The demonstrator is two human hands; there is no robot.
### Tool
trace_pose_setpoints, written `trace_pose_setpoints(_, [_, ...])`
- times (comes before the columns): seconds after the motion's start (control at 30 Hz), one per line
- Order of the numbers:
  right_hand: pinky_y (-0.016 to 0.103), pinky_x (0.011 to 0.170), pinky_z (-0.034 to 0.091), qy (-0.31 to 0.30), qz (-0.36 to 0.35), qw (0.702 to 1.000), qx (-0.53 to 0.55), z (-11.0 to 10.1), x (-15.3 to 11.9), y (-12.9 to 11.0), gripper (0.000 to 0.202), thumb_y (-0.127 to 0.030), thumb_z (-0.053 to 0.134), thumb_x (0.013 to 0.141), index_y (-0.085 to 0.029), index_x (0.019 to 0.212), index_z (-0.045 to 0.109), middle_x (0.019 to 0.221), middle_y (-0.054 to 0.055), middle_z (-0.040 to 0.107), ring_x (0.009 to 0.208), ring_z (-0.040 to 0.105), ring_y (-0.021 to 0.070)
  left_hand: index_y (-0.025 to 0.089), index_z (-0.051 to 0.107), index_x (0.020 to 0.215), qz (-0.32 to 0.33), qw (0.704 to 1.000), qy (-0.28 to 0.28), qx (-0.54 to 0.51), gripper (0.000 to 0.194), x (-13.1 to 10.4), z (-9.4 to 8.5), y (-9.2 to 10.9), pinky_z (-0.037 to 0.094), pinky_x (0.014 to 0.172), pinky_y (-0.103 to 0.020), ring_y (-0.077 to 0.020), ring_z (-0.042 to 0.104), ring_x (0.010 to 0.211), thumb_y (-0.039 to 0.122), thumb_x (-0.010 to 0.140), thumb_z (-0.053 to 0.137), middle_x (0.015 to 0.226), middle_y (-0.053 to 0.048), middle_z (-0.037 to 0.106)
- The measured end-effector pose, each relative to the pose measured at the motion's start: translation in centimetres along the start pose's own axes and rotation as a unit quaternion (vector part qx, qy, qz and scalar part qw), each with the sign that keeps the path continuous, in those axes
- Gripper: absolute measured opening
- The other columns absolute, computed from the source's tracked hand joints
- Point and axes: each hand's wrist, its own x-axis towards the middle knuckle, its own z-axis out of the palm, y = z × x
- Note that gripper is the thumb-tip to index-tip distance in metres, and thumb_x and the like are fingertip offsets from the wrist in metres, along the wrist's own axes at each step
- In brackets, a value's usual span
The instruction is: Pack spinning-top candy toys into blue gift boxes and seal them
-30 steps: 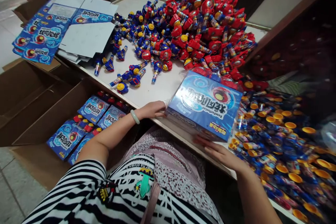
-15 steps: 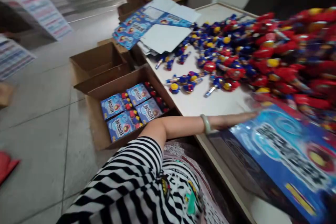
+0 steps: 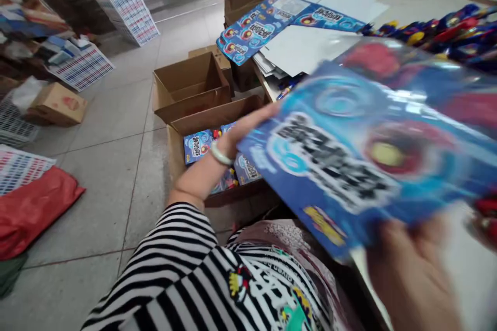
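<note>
A large blue printed package (image 3: 330, 150) with clear plastic and red shapes at its back is raised above the table's near edge, blurred by motion. My left hand (image 3: 252, 124), a pale bangle on its wrist, grips the package's left edge; its fingertips are hidden behind it. At the lower right my right hand (image 3: 411, 264) holds the package's lower edge. Under my left forearm stands an open carton (image 3: 176, 150) with smaller blue packs (image 3: 198, 146) of the same print and red and yellow pieces between them.
An open brown carton (image 3: 190, 80) stands behind the packed one. On the table lie white and blue printed card sheets (image 3: 310, 49) and a heap of blue and red wrapped pieces (image 3: 446, 31). Baskets (image 3: 132, 10), a closed box (image 3: 58, 103) and a red bag (image 3: 34, 212) are on the floor at left.
The package has moved left, off the table's heap side and nearer the packed carton, with my left hand on it. My right hand has come into view. The view has turned left.
</note>
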Motion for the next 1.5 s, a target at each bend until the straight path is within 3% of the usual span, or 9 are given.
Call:
trace_pose_setpoints(0.1, [0.048, 0.126, 0.028, -0.122, -0.011, 0.985, 0.120, 8.4, 3.1, 0.4, 0.073, -0.053, 0.061, 0.091, -0.036, 0.155, 0.032, 0.159, 0.000, 0.042, 0.147, 0.039, 0.0229, 0.015, 0.059, 0.132, -0.040, 0.993, 0.101, -0.051, 0.037, -4.2, -8.8, 1.1, 0.054, 0.109, -0.043, -0.0267, 0.064, 0.123, 0.030, 0.100, 0.050, 0.115, -0.003, 0.074])
trace_pose_setpoints(0.23, [0.045, 0.126, 0.024, -0.213, 0.011, 0.957, 0.197, 17.6, 5.5, 4.6, 0.085, -0.053, 0.069, 0.084, -0.036, 0.157, 0.029, 0.160, -0.003, 0.040, 0.153, 0.027, 0.0218, 0.016, 0.060, 0.131, -0.122, 0.976, 0.173, -0.049, 0.052, -6.8, -17.2, -2.7, 0.058, 0.100, -0.044, -0.0319, 0.068, 0.114, 0.036, 0.084, 0.068, 0.111, -0.007, 0.075])
trace_pose_setpoints(0.47, [0.045, 0.127, 0.017, -0.194, 0.145, 0.955, 0.173, 21.9, 5.4, 14.2, 0.101, -0.056, 0.074, 0.074, -0.035, 0.159, 0.024, 0.166, -0.001, 0.028, 0.156, 0.016, 0.0234, 0.019, 0.058, 0.135, -0.300, 0.949, 0.091, 0.012, 0.067, -1.6, -22.5, -14.7, 0.057, 0.096, -0.043, -0.0300, 0.070, 0.104, 0.036, 0.072, 0.075, 0.118, -0.009, 0.072])
trace_pose_setpoints(0.77, [0.051, 0.108, 0.046, -0.222, 0.391, 0.871, 0.195, 17.5, 6.6, 17.0, 0.092, -0.052, 0.079, 0.068, -0.041, 0.150, 0.040, 0.165, 0.003, 0.031, 0.144, 0.043, 0.0286, 0.019, 0.071, 0.117, -0.364, 0.928, -0.053, 0.064, 0.055, 7.6, -20.2, -23.2, 0.053, 0.099, -0.040, -0.0269, 0.070, 0.101, 0.025, 0.063, 0.082, 0.099, -0.004, 0.077])
trace_pose_setpoints(0.97, [0.055, 0.104, 0.049, -0.257, 0.357, 0.891, 0.111, 13.1, 6.6, 17.2, 0.057, -0.053, 0.081, 0.068, -0.023, 0.116, 0.073, 0.128, 0.013, 0.070, 0.117, 0.066, 0.0301, 0.019, 0.075, 0.112, -0.348, 0.928, -0.084, 0.104, 0.059, 8.7, -19.4, -23.9, 0.049, 0.104, -0.040, -0.0298, 0.067, 0.113, 0.030, 0.056, 0.086, 0.111, -0.007, 0.076])
trace_pose_setpoints(1.13, [0.051, 0.102, 0.053, -0.317, 0.197, 0.928, 0.012, 7.3, 6.6, 13.6, 0.044, -0.051, 0.071, 0.079, -0.023, 0.113, 0.075, 0.117, 0.010, 0.075, 0.109, 0.071, 0.0275, 0.018, 0.072, 0.112, -0.295, 0.936, -0.049, 0.184, 0.070, 9.4, -19.7, -20.4, 0.036, 0.116, -0.039, -0.0335, 0.051, 0.135, 0.028, 0.046, 0.093, 0.130, -0.010, 0.068])
trace_pose_setpoints(1.23, [0.043, 0.097, 0.058, -0.298, 0.094, 0.949, -0.042, 2.8, 7.2, 11.7, 0.035, -0.045, 0.062, 0.089, -0.027, 0.116, 0.075, 0.113, 0.008, 0.076, 0.103, 0.073, 0.0246, 0.016, 0.068, 0.120, -0.204, 0.959, -0.018, 0.197, 0.062, 12.8, -18.0, -16.0, 0.045, 0.106, -0.036, -0.0280, 0.061, 0.121, 0.039, 0.065, 0.084, 0.126, -0.013, 0.068])
trace_pose_setpoints(1.37, [0.042, 0.090, 0.062, -0.101, 0.061, 0.989, -0.093, -0.4, 8.0, 12.2, 0.033, -0.051, 0.061, 0.087, -0.026, 0.102, 0.077, 0.100, 0.009, 0.078, 0.094, 0.075, 0.0272, 0.012, 0.062, 0.122, -0.020, 0.991, 0.044, 0.125, 0.041, 22.0, -12.5, -9.4, 0.053, 0.085, -0.029, -0.0170, 0.069, 0.093, 0.037, 0.089, 0.063, 0.115, -0.015, 0.071])
trace_pose_setpoints(1.5, [0.042, 0.086, 0.064, -0.067, 0.065, 0.992, -0.089, -0.7, 8.4, 14.1, 0.032, -0.053, 0.062, 0.085, -0.028, 0.096, 0.078, 0.097, 0.007, 0.079, 0.091, 0.076, 0.0287, 0.009, 0.053, 0.128, -0.024, 0.976, 0.132, 0.172, 0.035, 32.5, -6.6, -5.6, 0.053, 0.088, -0.030, -0.0172, 0.069, 0.100, 0.027, 0.098, 0.049, 0.123, -0.019, 0.067])
